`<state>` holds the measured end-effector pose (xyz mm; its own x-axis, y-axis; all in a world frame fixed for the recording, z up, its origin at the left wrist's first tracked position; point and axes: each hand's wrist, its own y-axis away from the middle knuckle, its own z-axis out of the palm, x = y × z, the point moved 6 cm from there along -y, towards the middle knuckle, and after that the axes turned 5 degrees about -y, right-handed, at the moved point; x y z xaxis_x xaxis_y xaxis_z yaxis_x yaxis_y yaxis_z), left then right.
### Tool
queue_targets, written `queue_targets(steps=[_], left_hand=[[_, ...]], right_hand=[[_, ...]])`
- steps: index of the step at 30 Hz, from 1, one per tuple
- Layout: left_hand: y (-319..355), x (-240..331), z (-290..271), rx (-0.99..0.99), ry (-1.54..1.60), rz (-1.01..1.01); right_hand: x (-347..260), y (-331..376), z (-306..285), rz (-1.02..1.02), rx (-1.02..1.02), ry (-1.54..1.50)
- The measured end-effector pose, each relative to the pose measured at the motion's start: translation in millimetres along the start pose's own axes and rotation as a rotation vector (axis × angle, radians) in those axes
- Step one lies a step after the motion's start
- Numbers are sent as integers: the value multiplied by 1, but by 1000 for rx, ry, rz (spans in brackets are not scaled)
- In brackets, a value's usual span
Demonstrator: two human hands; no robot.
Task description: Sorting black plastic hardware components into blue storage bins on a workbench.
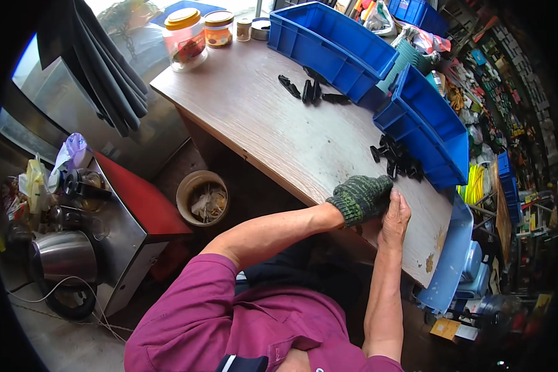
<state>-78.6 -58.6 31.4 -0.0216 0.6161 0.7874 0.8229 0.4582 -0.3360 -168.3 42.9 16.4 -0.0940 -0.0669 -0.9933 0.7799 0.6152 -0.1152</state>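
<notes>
My left hand [361,199], in a dark green knitted glove, is curled closed over the near edge of the wooden table [279,130]. Right against it, my bare right hand [395,221] is closed too, thumb up. Whatever sits between the two hands is hidden by the glove and fingers. Just beyond them lies a pile of small black plastic-looking parts [400,160], in front of a blue bin [425,127]. More of these elongated black parts [312,92] are scattered farther left, beside a second blue bin [335,46].
Jars with orange lids [185,40] stand at the table's far left corner. Below the left edge is a bucket [183,192] with scraps inside. A red-topped cabinet [136,192] and a steel kettle [65,260] are at left. Crowded shelves [508,93] fill the right.
</notes>
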Motion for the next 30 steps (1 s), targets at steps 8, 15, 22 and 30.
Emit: queue_targets(steps=[8,15,22,30], left_hand=[[-8,-56,-123,481,-451,-64],[-26,-112,-200,269,-901,-384],[2,-105,-183,200,-831,-126],[25,-73,-150,265,-752,-26]], right_hand=[[-5,14,8,161,79,-81],[-3,15,7,180,127,-140],[-4,17,6,153,158,-183],[-1,19,3,208,213,-235]])
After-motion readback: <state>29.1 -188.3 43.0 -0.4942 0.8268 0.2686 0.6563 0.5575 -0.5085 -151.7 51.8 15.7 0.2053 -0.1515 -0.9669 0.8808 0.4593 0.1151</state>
